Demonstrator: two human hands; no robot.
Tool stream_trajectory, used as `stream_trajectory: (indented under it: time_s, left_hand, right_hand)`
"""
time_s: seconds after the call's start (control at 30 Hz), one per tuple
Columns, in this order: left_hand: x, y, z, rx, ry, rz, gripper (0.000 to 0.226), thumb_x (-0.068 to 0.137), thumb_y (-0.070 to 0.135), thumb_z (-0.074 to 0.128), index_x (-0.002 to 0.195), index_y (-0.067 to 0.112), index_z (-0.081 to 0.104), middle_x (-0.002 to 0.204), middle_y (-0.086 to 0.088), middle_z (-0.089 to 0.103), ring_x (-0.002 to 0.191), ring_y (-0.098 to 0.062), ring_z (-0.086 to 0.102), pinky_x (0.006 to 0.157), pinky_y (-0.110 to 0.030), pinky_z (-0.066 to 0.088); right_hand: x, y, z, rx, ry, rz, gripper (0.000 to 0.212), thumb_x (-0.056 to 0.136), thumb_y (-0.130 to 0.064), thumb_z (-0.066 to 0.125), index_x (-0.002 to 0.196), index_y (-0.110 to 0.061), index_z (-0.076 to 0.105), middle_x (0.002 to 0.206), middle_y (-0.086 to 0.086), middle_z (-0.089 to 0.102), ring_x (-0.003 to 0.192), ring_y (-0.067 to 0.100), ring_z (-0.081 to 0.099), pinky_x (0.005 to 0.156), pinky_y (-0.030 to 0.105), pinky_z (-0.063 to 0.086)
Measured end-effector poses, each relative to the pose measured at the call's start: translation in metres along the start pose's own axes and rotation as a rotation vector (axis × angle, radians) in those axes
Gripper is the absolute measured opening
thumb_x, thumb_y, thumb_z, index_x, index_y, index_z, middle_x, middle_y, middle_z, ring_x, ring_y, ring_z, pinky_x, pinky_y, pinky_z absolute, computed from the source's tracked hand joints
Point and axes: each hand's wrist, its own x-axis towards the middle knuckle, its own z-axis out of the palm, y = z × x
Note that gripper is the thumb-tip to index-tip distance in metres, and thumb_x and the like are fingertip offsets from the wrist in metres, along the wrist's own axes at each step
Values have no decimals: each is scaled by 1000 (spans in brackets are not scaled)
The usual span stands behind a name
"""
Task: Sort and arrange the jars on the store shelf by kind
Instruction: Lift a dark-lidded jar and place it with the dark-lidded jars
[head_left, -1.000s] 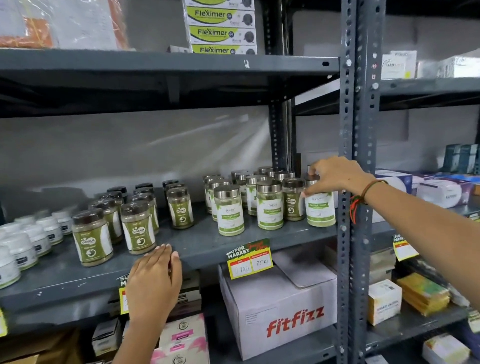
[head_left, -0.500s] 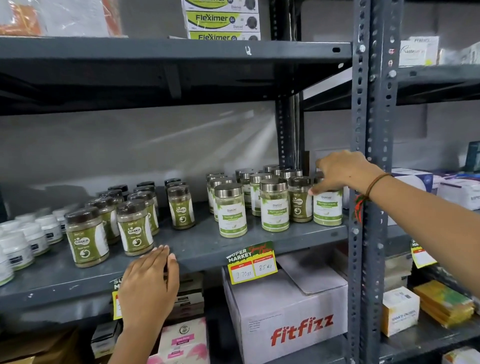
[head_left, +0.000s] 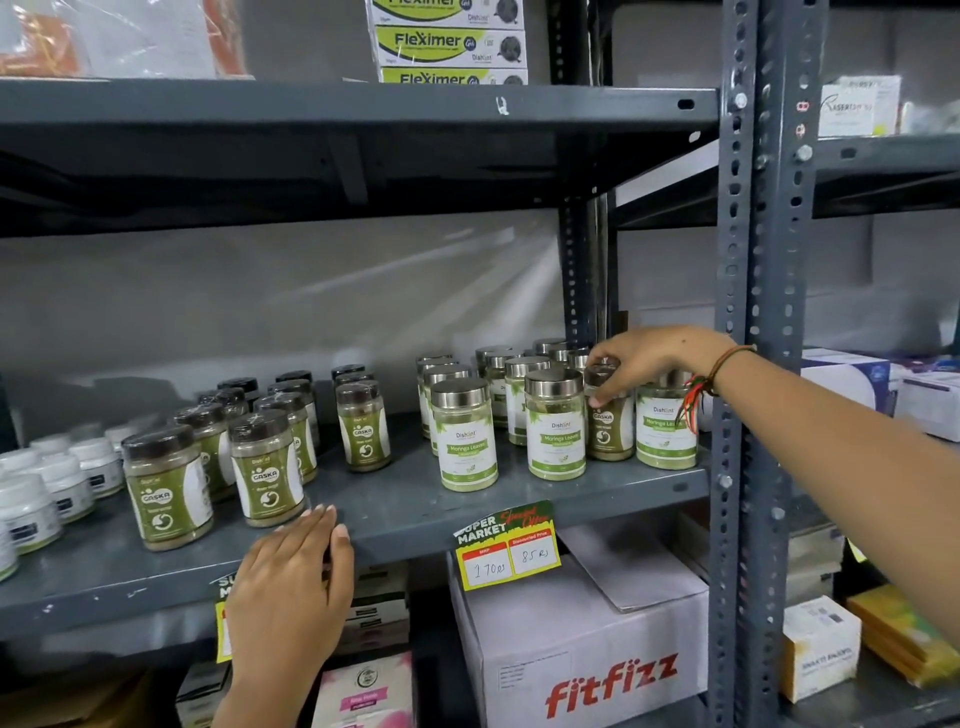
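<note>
Fingers of my right hand (head_left: 657, 358) clamped one brown-lidded jar (head_left: 607, 415) among three front steel-lidded jars (head_left: 556, 426); my left hand (head_left: 291, 582) lay flat, open, on the shelf (head_left: 415, 506).

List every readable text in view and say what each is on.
"Fleximer": stacked boxes on the top shelf.
"Gaska": dark-lidded jars.
"Dishant Moringa Leaves": steel-lidded jars.
"Gaska": the jar under the right hand.
"Super Market", "170", "85": price tag.
"fitfizz": carton.
Smaller print and the white tubs' labels are unreadable.
</note>
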Motion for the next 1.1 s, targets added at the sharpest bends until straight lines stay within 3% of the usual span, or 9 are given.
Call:
stream_trajectory:
  time_s: [0.07,0.27,0.37,0.73,0.9,1.1]
  left_hand:
    - [0,0,0,-4,-5,0,50,91,37,37,108,6,72,109,-11,73,104,-26,67,94,-43,49]
    - [0,0,-2,11,-16,-3,47,91,36,40,106,5,72,107,-11,73,102,-28,68,93,-44,49]
    - [0,1,-3,11,-32,-5,48,92,37,39,108,5,72,108,-11,73,104,-28,67,94,-44,48]
    - [0,2,-5,-4,-46,-15,45,94,35,39,110,6,70,113,-10,72,108,-27,64,98,-42,45]
    - [1,-2,-4,9,-49,0,46,95,36,38,112,8,70,115,-8,71,110,-25,64,99,-41,44]
    - [1,-3,-3,22,-2,18,41,94,33,42,109,9,71,110,-7,73,105,-24,66,94,-39,48]
  right_hand:
    - [5,4,1,39,27,-7,63,74,-50,76,126,-25,53,103,-11,57,98,16,58,87,37,53]
    - [-1,5,-3,141,120,-33,59,67,-45,84,116,-24,59,98,-9,65,86,11,62,82,32,50]
    - [-11,-2,-16,84,230,-41,58,69,-45,81,118,-25,58,111,-4,63,99,18,58,92,36,46]
    - [-45,-71,-73,118,635,-271,58,73,-35,81,123,-17,59,121,4,65,109,23,60,95,35,46]
    - [-39,-127,-68,268,659,-429,58,72,-35,82,124,-18,61,122,0,65,110,15,59,94,26,44]
    - [-20,-187,-42,279,531,-548,59,72,-40,81,124,-20,62,122,-3,65,110,13,58,90,24,43]
